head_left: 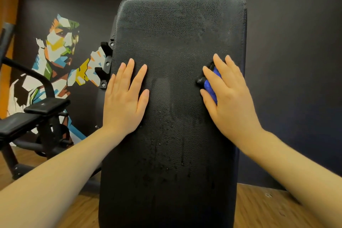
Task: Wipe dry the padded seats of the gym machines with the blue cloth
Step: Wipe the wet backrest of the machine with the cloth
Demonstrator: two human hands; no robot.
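Two bare forearms reach in from the bottom corners of the head view, nearest the camera, and both end on a tall black padded seat [174, 98] that fills the middle of the picture.

The left hand [124, 96] lies flat on the left part of the pad, palm down, fingers straight and slightly spread, holding nothing. The right hand [227, 94] lies on the right part of the pad, near its right edge, with the blue cloth [211, 87] bunched under the palm and fingers; the fingers are straight and fanned over it, pressing it against the leather rather than curling round it. Only a small fold of the cloth shows between thumb and forefinger (the rest is hidden under the hand), and a dark bit sits at its upper left edge, which I cannot identify.

The pad's grained surface looks matt in its upper half. Below the hands, water drops [166, 146] and thin runs dot the lower middle of it.

To the left stands another black gym machine [37, 116] with its own smaller pads, on a wooden floor [259, 209]. Behind it, on the dark wall, is a multicoloured mural [61, 55] of a figure. Black brackets [106, 65] stick out from the big pad's left edge.
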